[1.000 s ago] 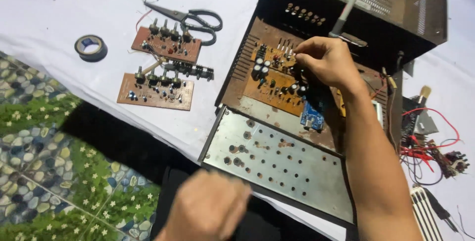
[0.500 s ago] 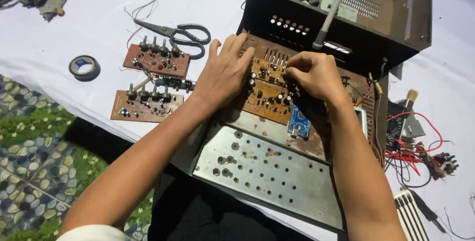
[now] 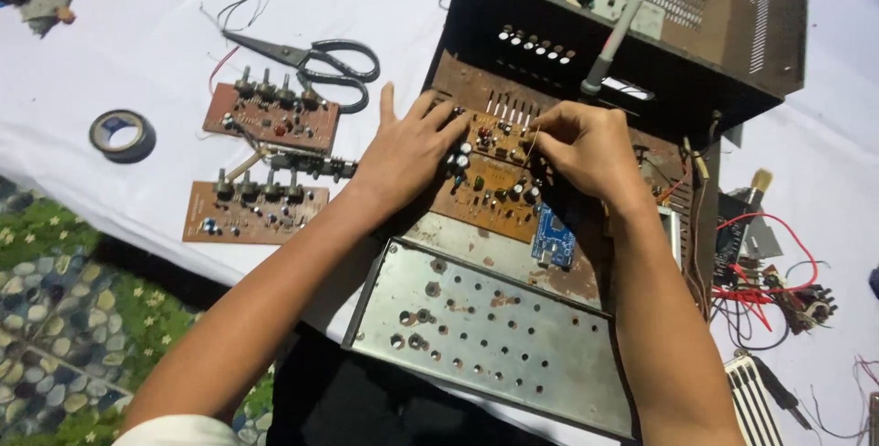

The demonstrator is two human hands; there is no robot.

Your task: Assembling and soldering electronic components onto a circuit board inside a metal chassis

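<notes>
An orange-brown circuit board (image 3: 499, 180) with capacitors lies inside an opened dark metal chassis (image 3: 586, 70). My left hand (image 3: 407, 148) rests flat on the board's left end, fingers spread. My right hand (image 3: 586, 148) is on the board's upper right, thumb and forefinger pinched on a thin lead or wire (image 3: 531, 139). A small blue module (image 3: 553, 237) sits at the board's lower right corner. The chassis' perforated silver front panel (image 3: 485, 336) lies folded down toward me.
Two brown boards with knobs (image 3: 270, 116) (image 3: 243, 211), scissors (image 3: 311, 59) and a roll of black tape (image 3: 122, 134) lie left on the white cloth (image 3: 137, 34). Red and black wires (image 3: 765, 281) lie at the right. A soldering iron (image 3: 613, 38) leans on the chassis.
My left hand came up from my lap onto the board's left end and stayed there. My right hand shifted slightly on the board's upper right.
</notes>
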